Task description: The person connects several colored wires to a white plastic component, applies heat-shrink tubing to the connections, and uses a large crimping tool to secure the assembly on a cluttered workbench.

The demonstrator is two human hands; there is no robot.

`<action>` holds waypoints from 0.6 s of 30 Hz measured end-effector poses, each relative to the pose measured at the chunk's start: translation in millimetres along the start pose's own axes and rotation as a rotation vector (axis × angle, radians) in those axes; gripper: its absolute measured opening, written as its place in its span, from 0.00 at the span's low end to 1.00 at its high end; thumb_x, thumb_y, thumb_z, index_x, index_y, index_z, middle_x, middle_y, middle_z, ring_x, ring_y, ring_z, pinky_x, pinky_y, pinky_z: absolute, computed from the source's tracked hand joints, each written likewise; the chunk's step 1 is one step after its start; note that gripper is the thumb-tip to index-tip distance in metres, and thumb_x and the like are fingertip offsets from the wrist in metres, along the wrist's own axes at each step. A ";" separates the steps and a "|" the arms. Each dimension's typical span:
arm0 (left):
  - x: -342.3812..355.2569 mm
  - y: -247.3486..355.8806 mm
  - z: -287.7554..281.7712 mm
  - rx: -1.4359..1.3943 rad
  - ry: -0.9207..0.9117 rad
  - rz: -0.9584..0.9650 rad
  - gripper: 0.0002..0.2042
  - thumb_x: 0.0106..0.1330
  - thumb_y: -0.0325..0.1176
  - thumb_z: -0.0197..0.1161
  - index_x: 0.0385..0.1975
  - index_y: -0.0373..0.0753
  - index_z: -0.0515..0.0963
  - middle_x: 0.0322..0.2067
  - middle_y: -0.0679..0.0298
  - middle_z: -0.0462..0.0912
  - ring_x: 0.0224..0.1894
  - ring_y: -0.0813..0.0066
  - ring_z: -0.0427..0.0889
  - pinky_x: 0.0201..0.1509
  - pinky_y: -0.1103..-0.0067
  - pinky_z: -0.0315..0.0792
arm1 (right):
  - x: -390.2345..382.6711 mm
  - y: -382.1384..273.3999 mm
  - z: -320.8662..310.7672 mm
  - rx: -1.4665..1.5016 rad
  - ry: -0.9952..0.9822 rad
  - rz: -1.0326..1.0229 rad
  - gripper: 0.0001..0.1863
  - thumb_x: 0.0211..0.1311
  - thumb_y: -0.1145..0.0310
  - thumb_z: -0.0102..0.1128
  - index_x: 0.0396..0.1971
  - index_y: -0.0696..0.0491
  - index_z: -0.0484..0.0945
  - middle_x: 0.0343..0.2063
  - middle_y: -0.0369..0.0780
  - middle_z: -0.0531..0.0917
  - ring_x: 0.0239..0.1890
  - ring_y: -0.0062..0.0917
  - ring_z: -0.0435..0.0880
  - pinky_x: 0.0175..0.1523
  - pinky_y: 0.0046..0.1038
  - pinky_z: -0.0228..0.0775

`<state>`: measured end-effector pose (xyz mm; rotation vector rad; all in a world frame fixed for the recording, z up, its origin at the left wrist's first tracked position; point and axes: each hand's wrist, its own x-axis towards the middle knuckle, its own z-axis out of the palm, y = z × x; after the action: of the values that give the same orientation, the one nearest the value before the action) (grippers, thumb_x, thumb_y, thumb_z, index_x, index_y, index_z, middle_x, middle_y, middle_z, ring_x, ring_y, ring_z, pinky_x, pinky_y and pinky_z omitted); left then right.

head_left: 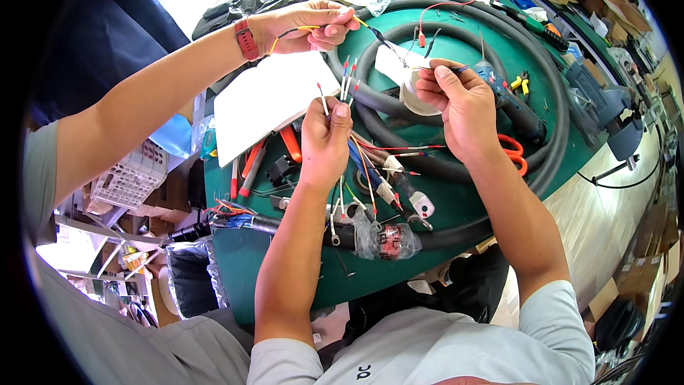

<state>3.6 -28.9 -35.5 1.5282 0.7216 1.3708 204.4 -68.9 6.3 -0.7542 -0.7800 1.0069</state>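
Observation:
My left hand (327,139) is closed around a bundle of thin wires (347,84). White sleeves and red or blue tips stick up above its thumb, and more wires hang out below. My right hand (459,103) pinches a thin dark lead (436,68) between thumb and fingers; its exact kind is unclear. That lead's tip points left, close to a small metal clip (405,63). At the upper left, a co-worker's hand (320,26) with a red wristband pinches a yellow wire (362,22), which runs to a dark lead (381,37) near the clip.
A thick black cable (563,121) lies coiled on the green table (235,271). Around it are red scissors (514,155), a cordless drill (516,103), a tape roll (419,96), orange-handled tools (251,164), a white sheet (267,100) and a plastic-wrapped cable section (388,240).

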 end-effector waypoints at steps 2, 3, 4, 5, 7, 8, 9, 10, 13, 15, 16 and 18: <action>0.2 -1.4 -1.2 0.031 0.000 -0.001 0.13 0.72 0.40 0.53 0.34 0.36 0.64 0.21 0.70 0.65 0.22 0.86 0.60 0.25 0.86 0.57 | 0.1 0.9 -1.3 -0.009 -0.007 0.001 0.10 0.68 0.72 0.52 0.42 0.62 0.76 0.36 0.44 0.83 0.35 0.24 0.84 0.44 0.24 0.78; 0.2 -3.8 -2.4 0.038 0.001 -0.002 0.13 0.72 0.39 0.53 0.34 0.36 0.64 0.21 0.70 0.65 0.22 0.86 0.60 0.24 0.86 0.57 | 0.0 1.5 -1.7 -0.008 -0.011 0.002 0.10 0.68 0.72 0.52 0.42 0.62 0.76 0.36 0.44 0.83 0.35 0.24 0.84 0.44 0.24 0.78; 0.6 -5.4 -3.7 0.047 0.002 -0.002 0.12 0.71 0.39 0.54 0.34 0.35 0.64 0.21 0.70 0.65 0.21 0.86 0.60 0.24 0.86 0.57 | 0.3 1.9 -1.6 -0.006 -0.015 0.002 0.10 0.68 0.72 0.52 0.42 0.62 0.76 0.36 0.44 0.83 0.35 0.24 0.84 0.43 0.24 0.78; 0.5 -6.9 -4.4 0.047 0.003 -0.001 0.12 0.71 0.38 0.54 0.34 0.35 0.64 0.21 0.70 0.65 0.21 0.86 0.60 0.24 0.86 0.57 | 0.3 2.4 -1.5 -0.011 -0.011 0.004 0.10 0.68 0.72 0.52 0.42 0.62 0.76 0.36 0.44 0.83 0.35 0.24 0.84 0.43 0.24 0.78; 0.5 -8.3 -4.7 0.047 0.006 0.005 0.12 0.71 0.38 0.55 0.34 0.35 0.65 0.21 0.71 0.65 0.21 0.87 0.60 0.23 0.87 0.56 | 0.4 2.7 -1.3 -0.020 -0.005 0.005 0.10 0.67 0.72 0.52 0.42 0.62 0.76 0.36 0.44 0.83 0.35 0.24 0.84 0.43 0.23 0.78; 1.0 -7.4 -4.6 0.057 0.002 0.000 0.12 0.71 0.37 0.55 0.34 0.36 0.65 0.21 0.71 0.65 0.21 0.87 0.60 0.23 0.87 0.56 | 0.4 2.3 -0.7 -0.019 -0.002 0.003 0.09 0.67 0.73 0.52 0.41 0.62 0.76 0.35 0.44 0.83 0.34 0.24 0.84 0.43 0.23 0.78; 1.2 -6.5 -4.7 0.067 -0.002 -0.005 0.11 0.71 0.37 0.55 0.34 0.36 0.65 0.21 0.71 0.65 0.21 0.87 0.60 0.23 0.87 0.56 | 0.2 1.9 0.0 -0.018 0.001 0.000 0.09 0.67 0.73 0.52 0.41 0.62 0.76 0.34 0.44 0.83 0.34 0.24 0.84 0.42 0.23 0.79; 0.6 -5.4 -4.1 0.077 -0.006 -0.010 0.11 0.71 0.37 0.55 0.34 0.36 0.65 0.22 0.71 0.65 0.21 0.88 0.60 0.22 0.87 0.56 | -0.3 1.6 0.1 -0.017 0.004 -0.001 0.09 0.67 0.74 0.52 0.40 0.62 0.76 0.33 0.44 0.83 0.34 0.24 0.84 0.42 0.23 0.79; -1.1 0.7 -1.5 0.046 0.026 -0.055 0.12 0.68 0.37 0.60 0.32 0.35 0.67 0.22 0.74 0.65 0.24 0.89 0.59 0.26 0.87 0.57 | 0.0 2.3 0.4 -0.012 0.002 -0.010 0.09 0.67 0.74 0.51 0.40 0.62 0.76 0.33 0.43 0.83 0.33 0.24 0.84 0.42 0.23 0.79; -1.5 2.4 -2.1 0.049 0.020 -0.065 0.13 0.68 0.38 0.60 0.31 0.36 0.67 0.21 0.75 0.65 0.23 0.89 0.59 0.25 0.87 0.56 | -1.0 1.8 1.5 -0.010 -0.002 -0.007 0.09 0.67 0.74 0.51 0.40 0.62 0.76 0.33 0.43 0.83 0.33 0.23 0.84 0.42 0.24 0.79; -1.5 2.5 -1.9 0.044 0.013 -0.076 0.13 0.67 0.38 0.61 0.31 0.36 0.67 0.21 0.75 0.65 0.23 0.89 0.59 0.25 0.87 0.56 | -1.2 1.0 1.5 -0.010 -0.002 -0.008 0.09 0.67 0.74 0.51 0.40 0.62 0.77 0.33 0.43 0.83 0.33 0.23 0.84 0.42 0.24 0.79; -0.1 2.4 -1.2 0.040 -0.003 -0.074 0.13 0.67 0.38 0.61 0.31 0.36 0.67 0.20 0.75 0.64 0.21 0.90 0.59 0.23 0.88 0.55 | -0.4 0.6 0.5 -0.016 -0.001 -0.015 0.09 0.67 0.74 0.51 0.40 0.62 0.77 0.33 0.43 0.83 0.33 0.23 0.84 0.41 0.24 0.79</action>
<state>2.1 -29.6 -33.4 1.5191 0.8009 1.3058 203.6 -68.9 6.0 -0.7605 -0.7940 0.9881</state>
